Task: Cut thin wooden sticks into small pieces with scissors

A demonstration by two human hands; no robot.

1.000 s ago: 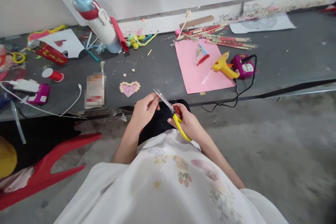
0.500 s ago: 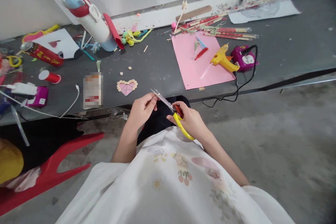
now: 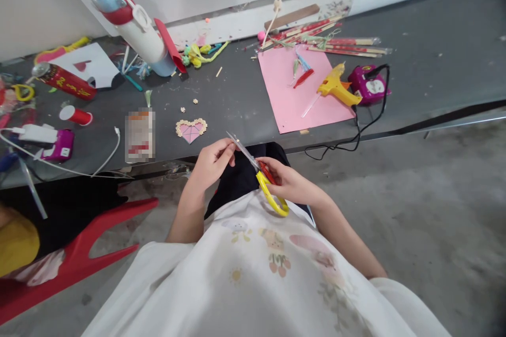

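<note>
My right hand [image 3: 290, 185] grips yellow-and-red-handled scissors [image 3: 265, 186], blades pointing up and left toward my left hand [image 3: 211, 160]. The left hand's fingers are pinched at the blade tips on something too small to make out. Both hands hover over my lap, just in front of the grey table's [image 3: 237, 105] near edge. A small pink heart with a beaded border [image 3: 191, 130] lies on the table just beyond my left hand.
A pink paper sheet [image 3: 294, 95] holds a yellow glue gun [image 3: 336, 88] beside a purple device [image 3: 368, 86] with a black cord. A white bottle [image 3: 138, 31], red can [image 3: 65, 80], thread spool [image 3: 75, 115], sticks [image 3: 336, 42] and scraps litter the table. A red chair [image 3: 79, 253] stands at left.
The scissor handles have slipped lower in my right hand, the yellow loop now hanging below the fingers. The view drifted slightly; both hands stay over my lap.
</note>
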